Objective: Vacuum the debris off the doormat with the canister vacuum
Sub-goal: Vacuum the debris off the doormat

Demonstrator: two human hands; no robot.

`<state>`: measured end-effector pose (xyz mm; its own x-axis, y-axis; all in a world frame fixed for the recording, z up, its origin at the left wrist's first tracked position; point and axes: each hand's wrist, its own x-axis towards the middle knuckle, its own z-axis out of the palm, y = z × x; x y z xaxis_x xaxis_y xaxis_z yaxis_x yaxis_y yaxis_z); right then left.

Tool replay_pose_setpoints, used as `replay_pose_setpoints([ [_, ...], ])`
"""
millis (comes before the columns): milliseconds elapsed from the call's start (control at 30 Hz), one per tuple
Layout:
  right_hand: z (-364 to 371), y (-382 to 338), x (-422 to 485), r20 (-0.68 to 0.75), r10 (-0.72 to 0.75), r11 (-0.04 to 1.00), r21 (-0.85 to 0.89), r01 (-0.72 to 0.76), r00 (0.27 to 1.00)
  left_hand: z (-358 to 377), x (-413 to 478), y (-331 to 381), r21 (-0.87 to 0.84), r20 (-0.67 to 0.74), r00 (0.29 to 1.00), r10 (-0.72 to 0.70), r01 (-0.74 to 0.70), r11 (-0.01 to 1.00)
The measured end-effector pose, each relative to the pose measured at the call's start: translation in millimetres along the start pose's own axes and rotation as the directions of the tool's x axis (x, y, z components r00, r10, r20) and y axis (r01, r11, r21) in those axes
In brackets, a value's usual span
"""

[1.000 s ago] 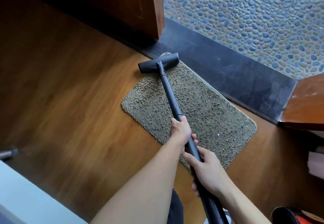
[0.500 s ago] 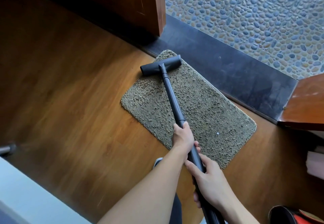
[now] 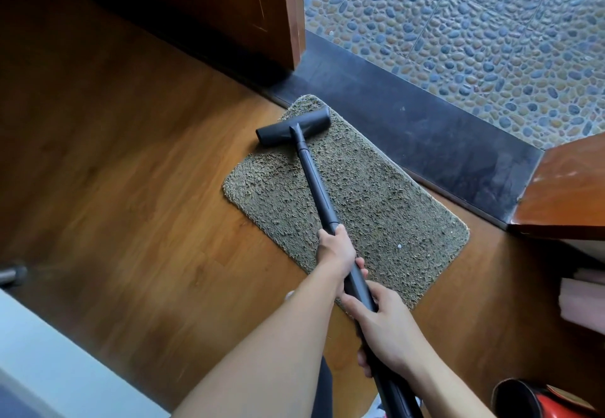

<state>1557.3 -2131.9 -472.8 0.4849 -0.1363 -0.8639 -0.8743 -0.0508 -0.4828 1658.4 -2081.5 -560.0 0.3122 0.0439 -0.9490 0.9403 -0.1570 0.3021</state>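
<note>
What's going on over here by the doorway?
A person is vacuuming a doormat that lies on the wooden floor. Both hands grip the black wand, with the left hand farther along it and the right hand nearer the body. The floor head rests on the mat's far corner, and its left end pokes past the edge. A small white speck lies on the mat.
</note>
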Motion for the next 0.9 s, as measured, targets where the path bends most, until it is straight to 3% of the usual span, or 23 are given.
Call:
replay_pose_setpoints([
  [367, -4, 56, -53, 0.011, -0.034, 0.998, -0.047, 0.035, 0.999, 5, -38, -75, -0.031, -0.031, 0.999, 0.02, -0.021, 0.999],
  [567, 3, 31, -32, -0.017, -0.045, 0.998, 0.039, 0.046, 0.999, 4, -18, -41, -0.021, -0.036, 0.997, 0.069, -0.07, 0.997],
  [900, 11, -37, 26, -0.05, -0.059, 0.998, 0.004, 0.059, 0.997, -8, 25, 41, -0.025, -0.01, 0.998, 0.064, -0.064, 0.998],
])
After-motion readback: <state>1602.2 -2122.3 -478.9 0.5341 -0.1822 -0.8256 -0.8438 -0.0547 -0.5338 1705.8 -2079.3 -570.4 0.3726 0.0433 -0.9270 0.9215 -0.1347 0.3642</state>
